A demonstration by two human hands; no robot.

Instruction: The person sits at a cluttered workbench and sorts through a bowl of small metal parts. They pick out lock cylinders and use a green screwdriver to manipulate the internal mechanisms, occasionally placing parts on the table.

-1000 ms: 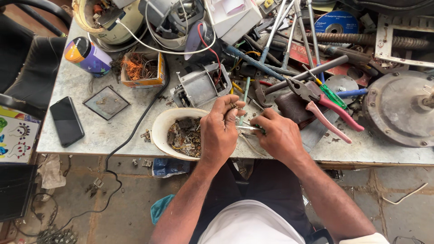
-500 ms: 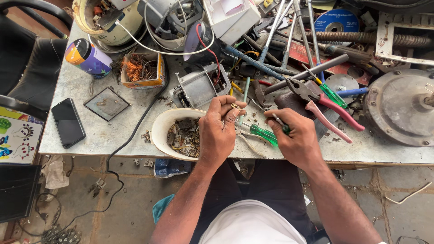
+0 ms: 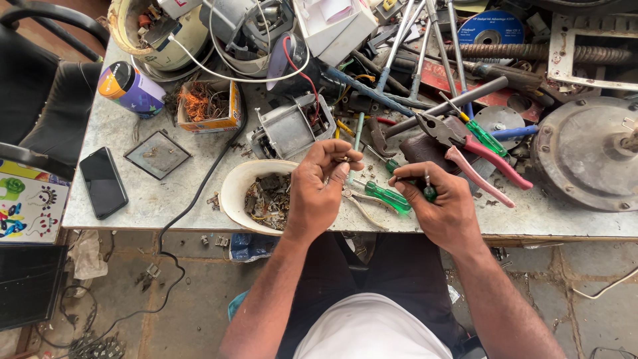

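My left hand (image 3: 320, 187) hovers over the table's front edge, its fingertips pinched on a small metal part (image 3: 342, 159). Just to the right, my right hand (image 3: 442, 206) grips a green-handled screwdriver (image 3: 428, 191). A second green-handled screwdriver (image 3: 385, 196) lies on the table between the two hands. A white bowl (image 3: 234, 193) of small metal scraps sits beside my left hand. A grey motor block (image 3: 289, 126) stands just beyond it.
Red-handled pliers (image 3: 475, 156) lie right of my hands, with a large round metal motor housing (image 3: 588, 153) at the far right. A black phone (image 3: 103, 181), a square glass tile (image 3: 158, 153), a box of copper wire (image 3: 206, 103) and a can (image 3: 129, 88) are on the left.
My right hand drew away from the left and picked up a green-handled screwdriver. The left hand kept its pinch on the small part.
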